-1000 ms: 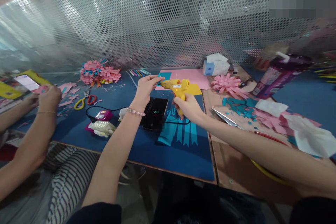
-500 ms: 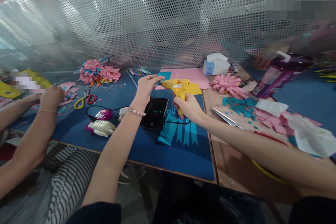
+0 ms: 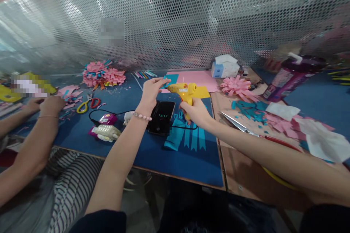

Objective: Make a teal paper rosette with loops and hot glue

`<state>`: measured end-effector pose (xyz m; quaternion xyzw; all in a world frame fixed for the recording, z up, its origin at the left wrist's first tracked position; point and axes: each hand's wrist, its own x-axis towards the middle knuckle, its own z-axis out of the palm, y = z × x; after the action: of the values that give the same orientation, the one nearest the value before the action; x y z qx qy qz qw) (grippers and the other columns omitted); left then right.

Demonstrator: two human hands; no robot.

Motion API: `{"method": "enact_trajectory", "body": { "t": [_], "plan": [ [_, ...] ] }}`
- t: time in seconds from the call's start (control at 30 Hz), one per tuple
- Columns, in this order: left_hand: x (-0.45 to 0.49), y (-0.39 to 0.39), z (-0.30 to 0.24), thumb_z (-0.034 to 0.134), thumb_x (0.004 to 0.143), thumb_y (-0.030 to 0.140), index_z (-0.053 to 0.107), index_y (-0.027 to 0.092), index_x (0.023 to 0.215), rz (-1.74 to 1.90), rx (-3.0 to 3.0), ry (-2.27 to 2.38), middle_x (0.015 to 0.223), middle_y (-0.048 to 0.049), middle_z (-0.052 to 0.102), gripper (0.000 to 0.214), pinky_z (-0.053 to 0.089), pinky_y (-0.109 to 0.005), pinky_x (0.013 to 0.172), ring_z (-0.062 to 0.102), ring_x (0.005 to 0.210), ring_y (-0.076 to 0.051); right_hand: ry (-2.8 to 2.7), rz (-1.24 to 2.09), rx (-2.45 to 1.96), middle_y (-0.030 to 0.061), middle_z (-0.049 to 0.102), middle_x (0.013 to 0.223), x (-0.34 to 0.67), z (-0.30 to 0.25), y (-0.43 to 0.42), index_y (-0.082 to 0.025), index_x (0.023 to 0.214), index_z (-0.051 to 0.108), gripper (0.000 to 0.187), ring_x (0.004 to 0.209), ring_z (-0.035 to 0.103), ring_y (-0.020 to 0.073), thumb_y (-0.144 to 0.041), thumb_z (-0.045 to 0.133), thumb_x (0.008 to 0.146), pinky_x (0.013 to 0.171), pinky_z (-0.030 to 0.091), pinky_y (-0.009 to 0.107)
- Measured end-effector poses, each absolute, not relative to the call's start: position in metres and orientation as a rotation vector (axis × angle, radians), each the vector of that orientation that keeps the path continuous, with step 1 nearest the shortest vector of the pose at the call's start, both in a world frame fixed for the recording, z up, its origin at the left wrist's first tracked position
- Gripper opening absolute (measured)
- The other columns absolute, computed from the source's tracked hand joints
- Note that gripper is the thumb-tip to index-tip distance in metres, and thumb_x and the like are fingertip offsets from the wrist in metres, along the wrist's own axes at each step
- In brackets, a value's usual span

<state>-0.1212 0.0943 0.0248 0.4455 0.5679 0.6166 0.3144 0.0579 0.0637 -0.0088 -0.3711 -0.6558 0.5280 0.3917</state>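
My right hand (image 3: 195, 111) is wrapped around the handle of a yellow glue gun (image 3: 187, 90), its nozzle pointing left. At the nozzle tip, my left hand (image 3: 152, 89) pinches what looks like a small piece of blue paper, mostly hidden by the fingers and merging with a blue sheet (image 3: 172, 78) behind. Below the hands lies a black phone (image 3: 161, 116) showing 12:11. Blue paper strips with notched ends (image 3: 194, 140) and a rolled blue paper piece (image 3: 173, 140) rest beside it, under the glue gun's cord.
Large scissors (image 3: 237, 123) lie beneath my right forearm. A pink paper flower (image 3: 236, 87), a tissue box (image 3: 225, 68) and a purple bottle (image 3: 291, 80) stand at right. Left are small scissors (image 3: 89, 105), a pink pompom (image 3: 101, 74) and a co-worker's hands (image 3: 51, 105). A perforated metal panel (image 3: 175, 22) rises behind.
My hands stay almost in place, with the glue gun nozzle still at my left fingertips. The co-worker's hands at left have shifted slightly.
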Motion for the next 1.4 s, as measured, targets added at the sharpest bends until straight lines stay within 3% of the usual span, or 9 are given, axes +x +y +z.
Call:
{"method": "enact_trajectory", "body": {
  "t": [1.0, 1.23, 1.4],
  "plan": [
    [-0.12, 0.0927, 0.0257, 0.078, 0.057, 0.038, 0.07, 0.016, 0.083, 1.626, 1.176, 1.517, 0.089, -0.0074, 0.069, 0.035, 0.043, -0.026, 0.067, 0.059, 0.083, -0.017, -1.649, 1.371, -0.954, -0.0059, 0.046, 0.045, 0.0568, -0.0114, 0.0611, -0.018, 0.067, 0.05, 0.007, 0.027, 0.046, 0.0102, -0.022, 0.05, 0.072, 0.026, 0.036, 0.022],
    [-0.1212, 0.0927, 0.0229, 0.076, 0.061, 0.039, 0.069, 0.017, 0.082, 1.627, 1.189, 1.489, 0.093, -0.0089, 0.07, 0.032, 0.043, -0.026, 0.066, 0.059, 0.086, -0.017, -1.59, 1.415, -0.903, -0.0051, 0.048, 0.056, 0.0583, -0.007, 0.0622, -0.018, 0.069, 0.05, 0.008, 0.028, 0.045, 0.0081, -0.025, 0.05, 0.073, 0.026, 0.035, 0.022],
    [-0.1249, 0.0927, 0.0258, 0.075, 0.062, 0.036, 0.068, 0.018, 0.083, 1.62, 1.173, 1.455, 0.096, -0.0079, 0.071, 0.029, 0.046, -0.026, 0.069, 0.061, 0.095, -0.019, -1.577, 1.437, -0.883, -0.006, 0.043, 0.05, 0.0598, -0.0085, 0.0577, -0.019, 0.071, 0.05, 0.006, 0.029, 0.043, 0.0093, -0.025, 0.05, 0.073, 0.027, 0.034, 0.022]
  ]
}}
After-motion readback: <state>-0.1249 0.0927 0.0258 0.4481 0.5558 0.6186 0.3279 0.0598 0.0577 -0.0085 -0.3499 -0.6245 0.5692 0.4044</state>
